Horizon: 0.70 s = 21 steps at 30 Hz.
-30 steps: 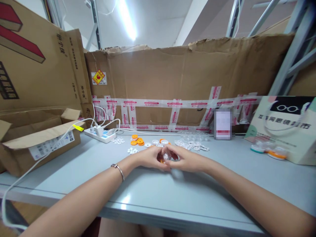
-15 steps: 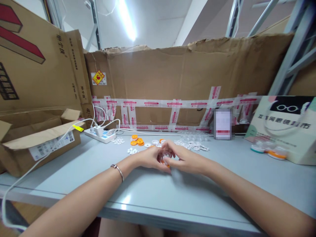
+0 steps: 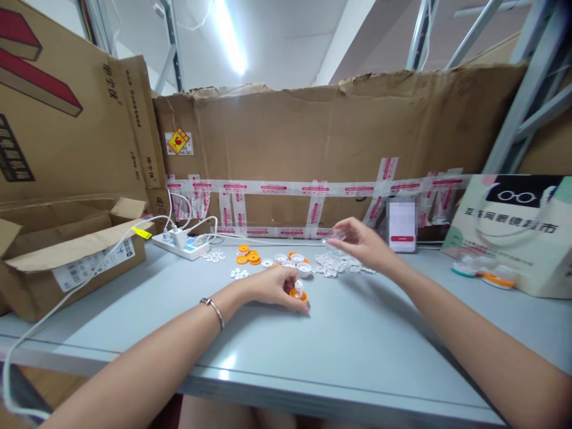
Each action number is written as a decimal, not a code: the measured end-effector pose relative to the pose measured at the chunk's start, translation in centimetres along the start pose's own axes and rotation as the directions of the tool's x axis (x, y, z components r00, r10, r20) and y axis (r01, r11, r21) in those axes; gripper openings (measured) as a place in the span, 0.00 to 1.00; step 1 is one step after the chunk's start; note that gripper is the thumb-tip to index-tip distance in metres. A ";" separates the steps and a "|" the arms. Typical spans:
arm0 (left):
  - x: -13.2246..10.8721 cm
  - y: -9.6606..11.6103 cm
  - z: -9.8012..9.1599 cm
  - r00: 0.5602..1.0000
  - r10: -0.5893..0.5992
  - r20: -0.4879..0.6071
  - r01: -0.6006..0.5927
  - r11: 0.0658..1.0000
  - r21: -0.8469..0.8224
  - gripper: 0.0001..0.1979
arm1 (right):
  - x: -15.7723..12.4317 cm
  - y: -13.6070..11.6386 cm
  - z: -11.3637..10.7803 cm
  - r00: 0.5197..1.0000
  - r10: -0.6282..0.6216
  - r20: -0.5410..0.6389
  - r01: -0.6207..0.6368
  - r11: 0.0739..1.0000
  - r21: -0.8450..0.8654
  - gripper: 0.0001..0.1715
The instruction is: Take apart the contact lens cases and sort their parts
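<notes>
My left hand [image 3: 280,288] is closed around an orange round base [image 3: 300,296] at the middle of the table; a small white part [image 3: 299,287] stands up in it. Farther back and to the right, my right hand [image 3: 353,239] pinches a clear plastic cover [image 3: 331,237] above the table. Under and beside that hand lies a spread of small white and clear pieces [image 3: 333,265]. Just beyond my left hand sit several white round caps [image 3: 304,270]. To their left is a small stack of orange rings [image 3: 252,257].
Little white discs [image 3: 239,273] lie left of the orange rings. A power strip [image 3: 181,243] with cables and an open cardboard box [image 3: 80,256] stand at the left. A phone [image 3: 403,225] leans at the back; at right are a paper bag [image 3: 509,238] and assembled two-lobed cases [image 3: 485,273].
My right hand has left my left hand and moved back and to the right, with a clear cover in its fingers. The orange base in my left hand now shows uncovered.
</notes>
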<state>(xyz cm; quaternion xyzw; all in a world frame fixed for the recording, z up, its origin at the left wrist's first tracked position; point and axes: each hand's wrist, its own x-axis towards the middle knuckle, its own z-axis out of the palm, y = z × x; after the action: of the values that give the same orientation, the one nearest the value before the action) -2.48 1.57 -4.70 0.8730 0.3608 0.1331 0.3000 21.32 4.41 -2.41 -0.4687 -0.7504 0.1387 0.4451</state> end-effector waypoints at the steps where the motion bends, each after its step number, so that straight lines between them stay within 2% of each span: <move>1: 0.0 0.0 0.0 1.000 -0.006 0.003 0.006 1.000 -0.003 0.23 | 0.4 1.5 -1.2 0.994 0.051 -0.094 -0.060 0.994 -0.091 0.21; 4: 0.0 -0.1 0.0 1.000 -0.012 0.020 0.013 1.000 -0.013 0.23 | 1.1 6.3 -4.5 0.921 0.251 -0.299 -0.344 0.883 -0.319 0.18; 6: -0.1 -0.1 -0.1 1.000 -0.011 0.024 0.011 1.000 -0.008 0.22 | 1.1 9.1 -5.6 0.882 0.372 -0.289 -0.466 0.776 -0.425 0.16; 9: -0.1 0.0 -0.1 1.000 -0.014 0.015 0.013 1.000 0.014 0.23 | 0.7 11.7 -5.6 0.865 0.438 -0.247 -0.502 0.743 -0.442 0.19; 13: -0.1 0.0 -0.1 1.000 -0.014 0.014 0.013 1.000 0.019 0.23 | 0.3 13.4 -4.3 0.861 0.469 -0.197 -0.502 0.724 -0.473 0.22; 17: -0.2 0.2 -0.2 0.999 -0.022 0.037 0.023 1.000 -0.014 0.22 | 0.4 14.3 -3.9 0.863 0.470 -0.185 -0.497 0.719 -0.486 0.28; 21: -0.2 0.2 -0.2 0.999 -0.028 0.044 0.030 0.999 -0.036 0.22 | 0.4 13.7 -4.0 0.832 0.515 -0.208 -0.546 0.693 -0.470 0.30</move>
<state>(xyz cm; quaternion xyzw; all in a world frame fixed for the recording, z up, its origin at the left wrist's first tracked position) -2.66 1.42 -4.44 0.8646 0.3644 0.1165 0.3258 32.37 11.11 -8.50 -0.7695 -0.5783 0.0434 0.2675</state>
